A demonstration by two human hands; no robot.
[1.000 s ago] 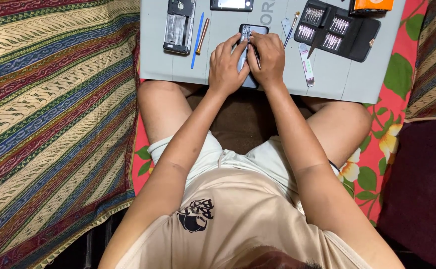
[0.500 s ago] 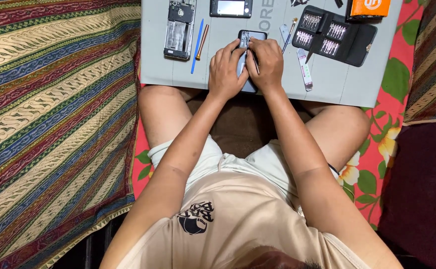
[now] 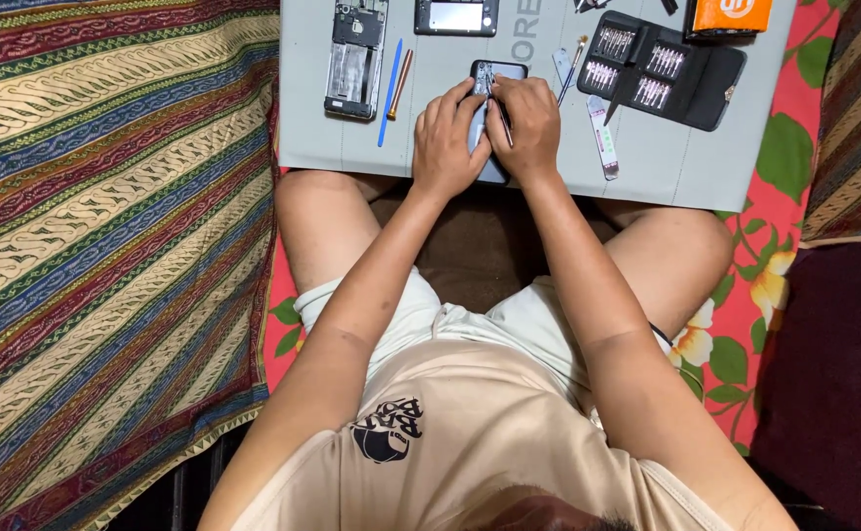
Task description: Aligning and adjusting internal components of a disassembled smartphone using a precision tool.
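Since half a second ago the hands have barely shifted; both stay bunched over the dark phone and the mat sits much as it did.

Left to right across the mat: well left of the hands lies an opened phone frame with its insides showing. Just beside it, a blue stick and a brown stick lie side by side, between the frame and the hands.

Left hand: fingers curled down onto the left edge of the dark phone, closed against it, pinning it to the mat.

The dark phone lies flat on the mat, near its front edge, between the two hands; only its top end shows above the fingers.

Right hand: fingers pinched together round a thin tool, tip over the phone's upper part. Whether the tip touches cannot be told.

Above the hands, a second small phone. Right of the grip, tweezers lie on the mat; further right, an open black case of bits; beyond it, an orange box.
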